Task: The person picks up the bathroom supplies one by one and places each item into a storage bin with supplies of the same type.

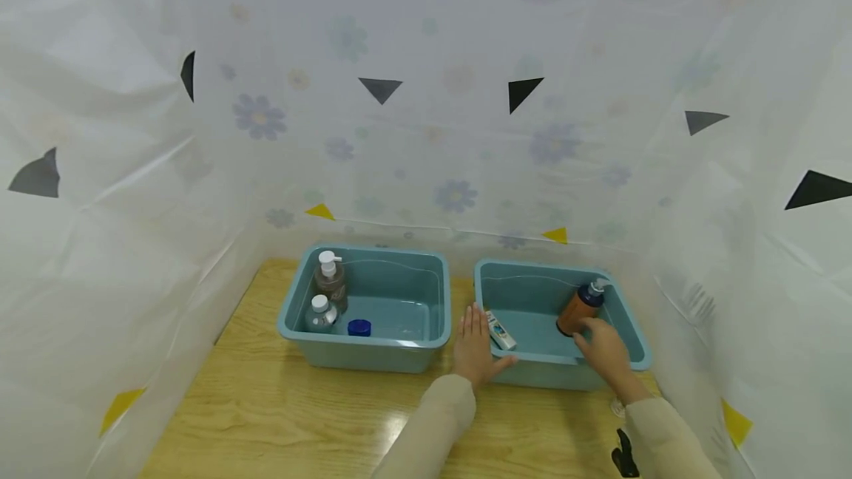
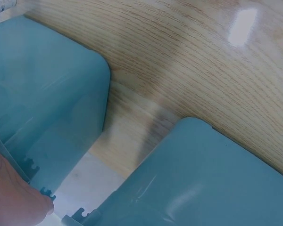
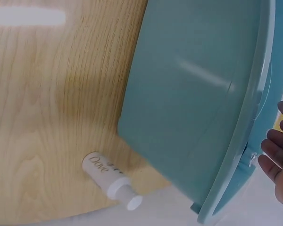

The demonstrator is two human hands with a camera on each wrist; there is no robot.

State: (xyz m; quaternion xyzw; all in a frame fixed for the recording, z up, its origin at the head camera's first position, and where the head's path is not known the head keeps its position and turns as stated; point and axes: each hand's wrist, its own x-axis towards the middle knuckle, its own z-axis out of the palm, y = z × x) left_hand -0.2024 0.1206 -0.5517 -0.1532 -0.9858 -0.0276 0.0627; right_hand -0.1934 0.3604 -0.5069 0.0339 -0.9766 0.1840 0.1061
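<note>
Head view shows the orange bottle [image 1: 577, 310] standing slightly tilted in the right bin [image 1: 629, 324], toward its far right corner, with a dark pump top. My right hand [image 1: 604, 350] is over the bin's near rim, fingers loosely spread and reaching toward the bottle's base; it looks to be just touching or just short of it, and I cannot tell which. It holds nothing yet, the grip wide.

My left hand [image 1: 474, 346] lies flat with straight fingers against the near left corner of that bin, thumb along the front wall, bracing it rather than gripping. Just inside that corner lies a small white tube [image 1: 500, 330] (flat on the bin floor, label up).

To do this well, I judge the right hand should close round the bottle's body, below the pump, since the pump neck would likely let it swing. The left hand should keep the bin from sliding on the smooth table [image 1: 266, 405] while I lift.

Right wrist view shows the bin's outer wall, my fingers [image 3: 276, 155] at the edge, and a white Dove bottle [image 3: 111, 179] lying on the table beside the bin; I would keep my sleeve off it.

Further left, well apart from the hands, the left bin [image 1: 426, 272] holds a brown pump bottle [image 1: 330, 283], a small clear bottle [image 1: 321, 313] and a blue cap [image 1: 359, 327].
</note>
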